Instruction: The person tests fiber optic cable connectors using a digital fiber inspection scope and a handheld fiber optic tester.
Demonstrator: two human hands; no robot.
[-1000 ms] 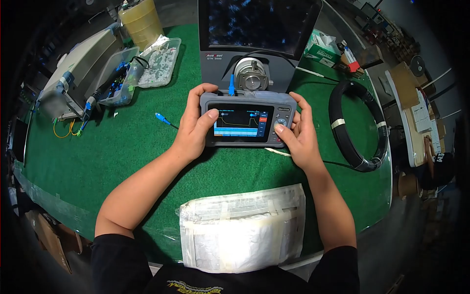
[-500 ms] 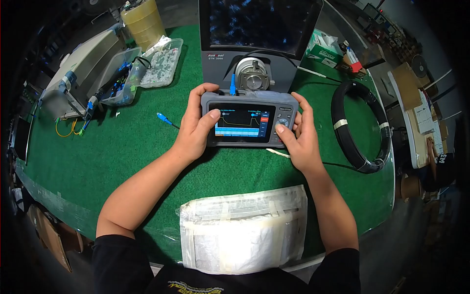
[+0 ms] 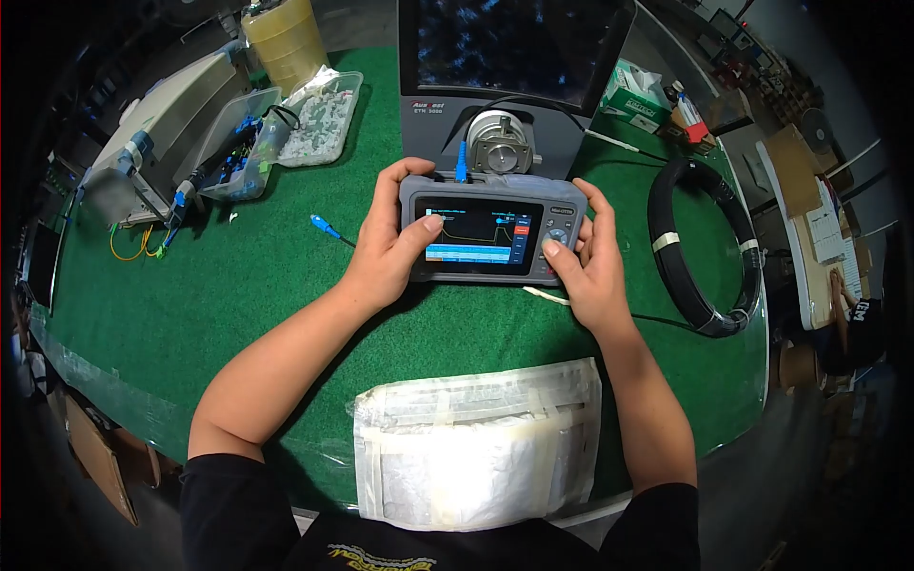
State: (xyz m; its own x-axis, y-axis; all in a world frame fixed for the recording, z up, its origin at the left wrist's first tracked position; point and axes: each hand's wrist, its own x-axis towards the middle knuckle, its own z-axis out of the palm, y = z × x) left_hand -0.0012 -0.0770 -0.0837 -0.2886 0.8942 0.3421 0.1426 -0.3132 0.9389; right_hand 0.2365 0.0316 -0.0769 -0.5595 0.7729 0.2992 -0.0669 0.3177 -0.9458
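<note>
Both hands hold a grey handheld OTDR tester, its lit screen showing a trace curve above a blue table. My left hand grips the left end, its thumb lying over the screen's upper left corner. My right hand is wrapped around the right end, with the thumb at the round keypad. A blue fibre connector stands plugged into the tester's top edge. Another blue connector lies loose on the green mat, left of my left hand. The fingers behind the tester are partly hidden.
Behind the tester stands a dark-screened machine with a round metal fixture. A black cable coil lies right. Plastic bins and a large instrument stand left. A white taped sheet lies in front. A person's arm shows far right.
The whole view has shifted slightly, so the table things appear a little further right. My left thumb reaches slightly further over the screen. Both hands still hold the tester.
</note>
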